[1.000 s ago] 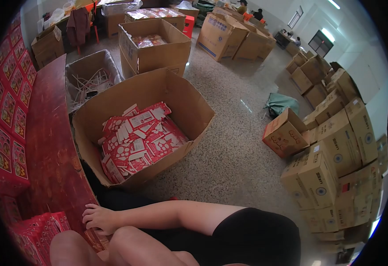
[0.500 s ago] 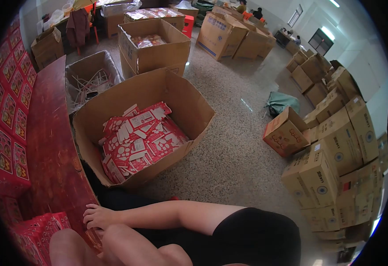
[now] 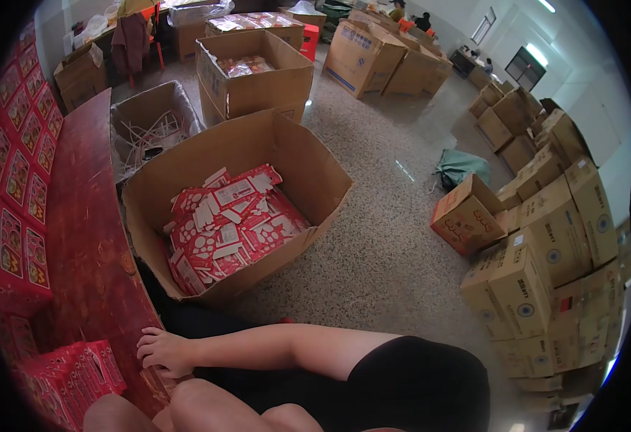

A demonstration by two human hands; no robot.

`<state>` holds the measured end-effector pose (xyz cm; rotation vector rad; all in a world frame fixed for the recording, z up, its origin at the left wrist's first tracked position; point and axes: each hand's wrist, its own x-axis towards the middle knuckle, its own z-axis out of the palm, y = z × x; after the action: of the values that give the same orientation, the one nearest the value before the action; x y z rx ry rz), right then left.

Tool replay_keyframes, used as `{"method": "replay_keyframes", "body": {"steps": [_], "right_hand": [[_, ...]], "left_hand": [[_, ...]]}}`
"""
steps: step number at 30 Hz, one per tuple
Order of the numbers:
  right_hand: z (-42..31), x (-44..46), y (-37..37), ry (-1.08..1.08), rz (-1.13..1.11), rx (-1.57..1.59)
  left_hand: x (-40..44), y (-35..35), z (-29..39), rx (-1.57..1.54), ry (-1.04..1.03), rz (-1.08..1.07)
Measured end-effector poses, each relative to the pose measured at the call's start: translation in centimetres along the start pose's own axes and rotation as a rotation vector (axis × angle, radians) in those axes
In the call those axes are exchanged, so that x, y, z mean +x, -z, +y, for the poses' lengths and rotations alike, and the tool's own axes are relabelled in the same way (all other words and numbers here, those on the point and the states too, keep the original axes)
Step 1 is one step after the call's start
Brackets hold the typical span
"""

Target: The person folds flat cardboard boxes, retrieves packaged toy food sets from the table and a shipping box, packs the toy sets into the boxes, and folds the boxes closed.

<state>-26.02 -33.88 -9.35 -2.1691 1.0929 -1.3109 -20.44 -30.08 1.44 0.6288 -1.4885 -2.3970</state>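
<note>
My right hand [image 3: 166,351] lies at the edge of the dark red wooden table [image 3: 88,230], fingers bent and a little apart, with nothing visible in them. Its bare forearm reaches across from a black sleeve [image 3: 423,385] on the right. Bare skin of my other limbs [image 3: 211,407] fills the bottom edge; my left hand itself cannot be seen. To the left of my right hand, a row of red printed packets [image 3: 78,378] stands close together on the table. Beyond the hand, an open cardboard box [image 3: 308,162] holds a heap of red and white printed card pieces [image 3: 233,219].
Red printed boxes [image 3: 16,173] are stacked along the table's far left side. A lined bin [image 3: 124,119] with white strips stands behind the open carton. Brown cartons [image 3: 524,281] pile up on the right, near a green sack [image 3: 463,167]. People sit far back.
The view has shifted slightly. The bare limb at the lower left has dropped, showing more of the red packets. My right hand stays at the table edge.
</note>
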Motion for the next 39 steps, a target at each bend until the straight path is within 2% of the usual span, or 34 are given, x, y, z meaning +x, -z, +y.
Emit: {"method": "replay_keyframes", "body": {"steps": [12, 17, 22, 24, 26, 29, 30, 31, 32, 35, 36, 37, 39], "right_hand": [[2.0, -0.4, -2.1, 0.058, 0.101, -0.021], [0.5, -0.2, -0.4, -0.023, -0.023, -0.043], [0.1, 0.0, 0.6, -0.028, -0.147, -0.079], [0.0, 0.2, 0.7, -0.016, -0.163, -0.149], [-0.3, 0.5, 0.9, 0.029, -0.139, -0.234], [-1.4, 1.3, 0.3, -0.007, -0.168, -0.205], [-2.2, 1.9, -0.1, -0.044, -0.210, -0.030], [-3.6, 1.9, -1.1, 0.012, -0.142, 0.061], [-5.8, 2.3, -1.6, 0.071, -0.168, 0.048], [-10.7, 2.3, -5.7, 0.230, -0.443, 0.136], [-11.9, 2.2, -6.5, 0.285, -0.511, 0.156], [-13.6, 1.8, -7.4, 0.199, -0.634, 0.241], [-15.4, 1.0, -9.3, 0.203, -0.708, 0.221]], "left_hand": [[-1.1, -0.2, 0.2, -0.011, -0.077, 0.068], [-4.5, 0.5, 0.4, -0.049, -0.208, 0.229], [-14.8, 0.8, -0.7, -0.102, -0.440, 0.609], [-20.1, -0.6, -2.5, -0.100, -0.540, 0.869], [-24.5, -3.1, -5.2, -0.011, -0.583, 1.277], [-29.9, -7.0, -8.3, 0.202, -0.333, 1.750], [-31.5, -7.9, -10.1, 0.240, -0.276, 1.872], [-32.6, -8.6, -11.7, 0.282, -0.339, 1.935], [-34.1, -9.4, -14.0, 0.341, -0.179, 2.039], [-35.3, -11.2, -16.7, 0.571, 0.175, 2.159], [-35.4, -11.3, -17.7, 0.663, 0.182, 2.144], [-35.5, -11.5, -18.7, 0.756, 0.187, 2.110], [-35.0, -11.0, -19.8, 0.928, 0.150, 2.091]]}}
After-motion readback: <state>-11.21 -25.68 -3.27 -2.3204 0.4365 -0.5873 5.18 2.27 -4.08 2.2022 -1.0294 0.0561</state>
